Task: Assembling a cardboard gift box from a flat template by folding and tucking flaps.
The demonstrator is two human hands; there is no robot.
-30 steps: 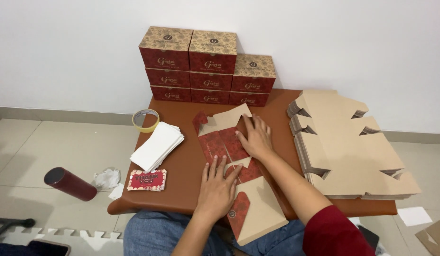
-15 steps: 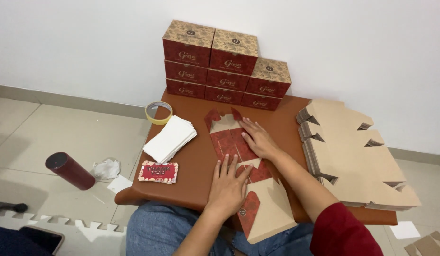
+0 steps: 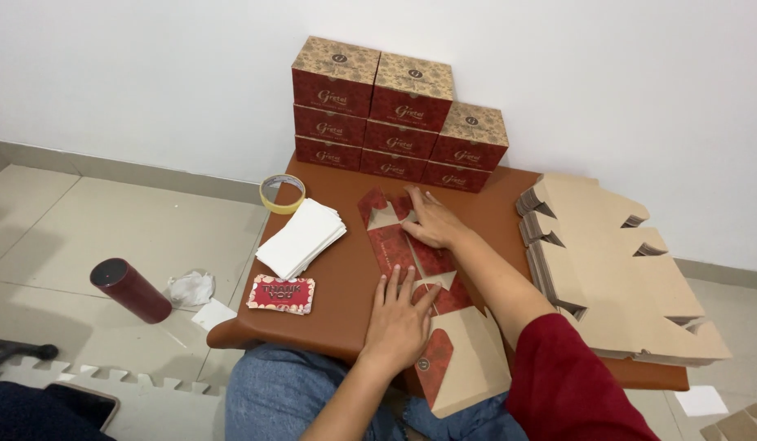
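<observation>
Both hands lie flat, fingers spread, pressing on an unfolded red-and-tan box blank (image 3: 419,278) and gripping nothing. The left hand (image 3: 399,314) rests palm down on the blank's middle, near the front edge of the bench (image 3: 346,278); the right hand (image 3: 431,220) presses on the blank's far end, its red sleeve (image 3: 566,384) reaching in from the lower right. The blank stretches along the centre of the brown bench, its near flap hanging over the front edge above the person's jeans (image 3: 288,392).

Just left of the blank lies a stack of white paper sheets (image 3: 301,237), and beyond it, near the bench's far left corner, a roll of clear tape (image 3: 282,193). A small red card (image 3: 281,294) sits near the front left corner. On the right side a tall pile of flat tan cardboard blanks (image 3: 615,269) covers the bench, close to the right forearm. Against the wall at the back stand finished red boxes with patterned tan lids (image 3: 399,114), stacked in three columns, the rightmost one lower.

On the tiled floor to the left lie a dark red cylinder (image 3: 131,290) on its side, crumpled white paper (image 3: 190,287) beside it, and a foam puzzle mat (image 3: 109,384)
</observation>
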